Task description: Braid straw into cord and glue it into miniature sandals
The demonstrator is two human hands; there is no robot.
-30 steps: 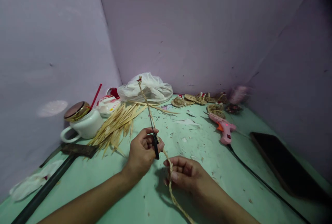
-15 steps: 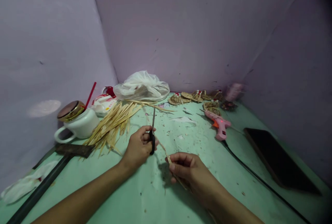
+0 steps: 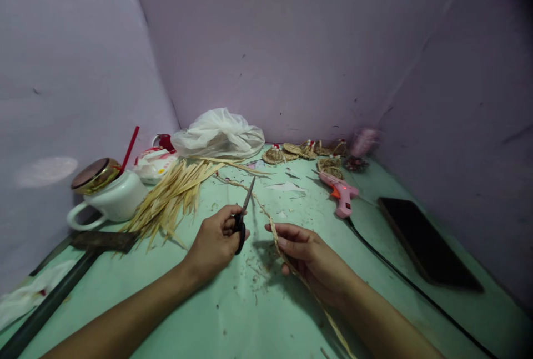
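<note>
My left hand [image 3: 216, 239] is closed round a pair of black-handled scissors [image 3: 240, 226], blades pointing up and away with their tips together. In my right hand [image 3: 310, 253] a braided straw cord [image 3: 273, 229] is pinched between thumb and fingers. The cord runs from its far end, which has a bit of red on it, across the green tabletop [image 3: 200, 314], past the scissors' tips, through my right hand and down toward the near edge of the view. Small fibre scraps lie beneath my hands.
Dry straw strips [image 3: 170, 198] spread at the left beside a white mug [image 3: 120, 198] and a hammer-like tool [image 3: 104, 241]. A white plastic bag [image 3: 220, 134] and small woven straw hats [image 3: 277, 153] line the back. At the right lie a pink glue gun [image 3: 342, 192], its cable and a dark phone-like slab [image 3: 428, 242].
My left hand, with the scissors, has let go of the cord; its far end has dropped to the table. My right hand has shifted its hold. The view has turned slightly right.
</note>
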